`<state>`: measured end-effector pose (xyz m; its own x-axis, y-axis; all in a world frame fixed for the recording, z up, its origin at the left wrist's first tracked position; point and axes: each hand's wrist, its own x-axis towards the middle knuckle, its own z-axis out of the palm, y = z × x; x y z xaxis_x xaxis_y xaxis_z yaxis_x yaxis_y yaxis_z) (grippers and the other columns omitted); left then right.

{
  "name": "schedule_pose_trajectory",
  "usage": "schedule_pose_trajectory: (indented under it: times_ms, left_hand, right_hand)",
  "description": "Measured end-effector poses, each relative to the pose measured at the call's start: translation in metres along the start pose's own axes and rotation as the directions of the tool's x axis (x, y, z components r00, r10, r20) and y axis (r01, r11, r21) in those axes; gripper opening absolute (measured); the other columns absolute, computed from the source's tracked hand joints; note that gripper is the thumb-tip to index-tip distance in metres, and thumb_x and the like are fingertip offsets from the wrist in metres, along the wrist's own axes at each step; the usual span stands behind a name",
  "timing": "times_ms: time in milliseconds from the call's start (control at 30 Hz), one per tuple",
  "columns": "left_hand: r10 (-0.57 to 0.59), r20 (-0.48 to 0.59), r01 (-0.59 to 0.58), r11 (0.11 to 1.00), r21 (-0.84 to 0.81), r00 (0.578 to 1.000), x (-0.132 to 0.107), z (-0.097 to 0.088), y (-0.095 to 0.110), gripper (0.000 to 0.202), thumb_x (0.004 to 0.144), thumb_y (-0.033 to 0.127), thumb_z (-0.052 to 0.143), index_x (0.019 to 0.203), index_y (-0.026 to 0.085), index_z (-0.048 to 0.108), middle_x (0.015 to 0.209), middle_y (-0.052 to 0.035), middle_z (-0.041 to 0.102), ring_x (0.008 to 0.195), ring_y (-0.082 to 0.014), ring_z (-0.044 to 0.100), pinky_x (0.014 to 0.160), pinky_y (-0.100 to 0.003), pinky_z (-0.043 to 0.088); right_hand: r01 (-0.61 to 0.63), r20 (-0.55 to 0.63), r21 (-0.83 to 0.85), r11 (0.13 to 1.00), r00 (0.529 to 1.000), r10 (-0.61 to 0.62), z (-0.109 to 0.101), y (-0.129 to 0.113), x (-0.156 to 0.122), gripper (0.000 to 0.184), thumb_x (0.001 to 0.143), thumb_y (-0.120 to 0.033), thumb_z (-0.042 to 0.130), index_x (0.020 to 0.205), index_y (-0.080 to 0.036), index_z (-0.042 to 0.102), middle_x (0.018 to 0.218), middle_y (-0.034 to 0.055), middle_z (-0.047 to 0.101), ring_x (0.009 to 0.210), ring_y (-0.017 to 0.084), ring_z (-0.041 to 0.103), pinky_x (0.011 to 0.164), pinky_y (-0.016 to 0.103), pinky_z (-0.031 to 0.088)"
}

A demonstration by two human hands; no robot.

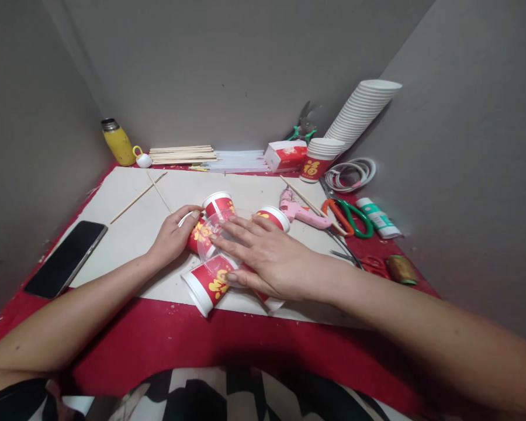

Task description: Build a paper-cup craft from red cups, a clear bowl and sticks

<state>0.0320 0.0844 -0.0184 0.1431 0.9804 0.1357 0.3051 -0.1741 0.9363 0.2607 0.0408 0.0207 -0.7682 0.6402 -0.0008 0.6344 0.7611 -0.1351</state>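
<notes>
Several red-and-white paper cups lie on their sides in a ring, their mouths facing outward; one cup (210, 283) is at the near left and another (219, 204) at the back. Across the middle of the ring rests a clear round plastic disc (208, 242). My right hand (267, 257) lies flat on this disc with the fingers stretched out, hiding part of the disc and of the right-hand cups. At the left side, my left hand (177, 231) is closed round the outer end of the left cup (197, 234).
A phone (65, 258) lies at left. Wooden sticks (182, 155), a yellow bottle (118, 143), and a leaning cup stack (363, 114) line the back. A pink glue gun (304, 213), orange-handled scissors (337, 216) and a white cable coil (350, 174) are at right. Pale board (109, 257) covers red cloth.
</notes>
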Motion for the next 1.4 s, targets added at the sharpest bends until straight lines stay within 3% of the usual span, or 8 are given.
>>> schedule_pose_trajectory:
  times_ms: [400, 567, 633, 767, 900, 1400]
  left_hand:
    - [0.007, -0.009, -0.007, 0.999, -0.034, 1.0, -0.001, -0.001, 0.0, 0.036, 0.09, 0.051, 0.055, 0.099, 0.019, 0.069, 0.107, -0.0081, 0.072, 0.1, -0.0243, 0.065, 0.091, -0.036, 0.049]
    - [-0.003, -0.006, 0.003, 0.999, -0.053, 1.0, -0.001, -0.001, -0.001, 0.037, 0.089, 0.052, 0.056, 0.1, 0.018, 0.069, 0.105, -0.0083, 0.071, 0.095, -0.0242, 0.064, 0.086, -0.037, 0.049]
    - [-0.009, 0.0, 0.009, 0.998, -0.056, 1.0, -0.001, -0.001, -0.002, 0.038, 0.089, 0.053, 0.057, 0.099, 0.018, 0.069, 0.104, -0.0082, 0.071, 0.093, -0.024, 0.065, 0.084, -0.036, 0.05]
    - [0.007, 0.0, -0.007, 1.0, -0.027, 1.0, 0.0, -0.001, -0.002, 0.037, 0.089, 0.052, 0.056, 0.099, 0.018, 0.069, 0.105, -0.0084, 0.072, 0.095, -0.0246, 0.065, 0.087, -0.037, 0.05]
    - [0.022, -0.01, -0.022, 1.0, -0.016, 1.0, 0.0, -0.002, -0.002, 0.037, 0.089, 0.051, 0.055, 0.098, 0.019, 0.07, 0.106, -0.0087, 0.074, 0.101, -0.0267, 0.065, 0.092, -0.039, 0.05]
    - [0.021, -0.014, -0.021, 1.0, 0.008, 1.0, 0.001, -0.002, -0.002, 0.035, 0.092, 0.047, 0.052, 0.1, 0.018, 0.069, 0.109, -0.0081, 0.072, 0.106, -0.0257, 0.063, 0.097, -0.036, 0.046]
  right_hand:
    - [-0.002, 0.018, 0.031, 1.0, 1.0, 0.002, -0.009, 0.001, 0.004, 0.066, 0.1, -0.058, 0.039, 0.155, -0.021, 0.039, 0.162, 0.0182, 0.032, 0.151, 0.035, 0.028, 0.118, 0.061, 0.023]
    - [-0.024, -0.139, 0.076, 0.997, 0.99, 0.035, -0.017, 0.007, -0.006, 0.067, 0.101, -0.053, 0.04, 0.156, -0.016, 0.036, 0.159, 0.0212, 0.036, 0.147, 0.035, 0.036, 0.116, 0.059, 0.031]
    - [0.008, -0.142, 0.08, 0.997, 0.99, 0.003, -0.017, 0.01, -0.009, 0.07, 0.099, -0.056, 0.043, 0.156, -0.016, 0.035, 0.161, 0.021, 0.033, 0.148, 0.035, 0.032, 0.117, 0.061, 0.027]
    - [0.111, -0.029, 0.103, 0.988, 0.994, -0.109, -0.012, 0.016, -0.004, 0.078, 0.094, -0.064, 0.05, 0.157, -0.021, 0.033, 0.165, 0.0168, 0.025, 0.153, 0.032, 0.022, 0.121, 0.062, 0.017]
    - [0.151, 0.028, 0.105, 0.983, 0.988, -0.154, -0.009, 0.022, 0.005, 0.083, 0.09, -0.068, 0.052, 0.156, -0.022, 0.035, 0.166, 0.0156, 0.023, 0.154, 0.032, 0.021, 0.122, 0.062, 0.013]
    - [0.16, -0.047, 0.159, 0.974, 0.987, -0.154, 0.001, 0.028, 0.012, 0.086, 0.085, -0.069, 0.059, 0.155, -0.024, 0.038, 0.165, 0.012, 0.025, 0.153, 0.031, 0.024, 0.124, 0.059, 0.009]
